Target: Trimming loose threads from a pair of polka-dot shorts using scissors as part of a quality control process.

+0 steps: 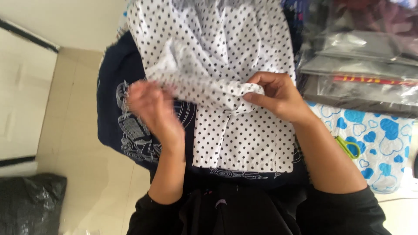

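White black-dotted garment [226,56] lies flat on a dark navy printed cloth [117,74], long axis running away from the person, from the hem near the body to the far end cut off by the top edge of the frame; a fold of it is bunched crosswise at mid-length. Right hand [278,98] is closed on that bunched fold at its right end, thumb under, fingers curled over, firm pinch. Left hand [152,109] is blurred, at the fold's left end over the garment's left edge; fingers look partly spread, cannot tell if it grips the fabric or just touches it. Navy cloth sticks out past the garment on the left and near sides, its left edge hanging over pale tiled floor [74,143], open room there. Right side is tight: stack of clear plastic bags [361,69] with dark folded items inside sits just beside the garment's right edge. Under the bags, a white sheet with blue hearts [383,135], green-handled scissors [348,147] lying on it near the right forearm. Black plastic bag [30,200] on the floor lower left, contents hidden
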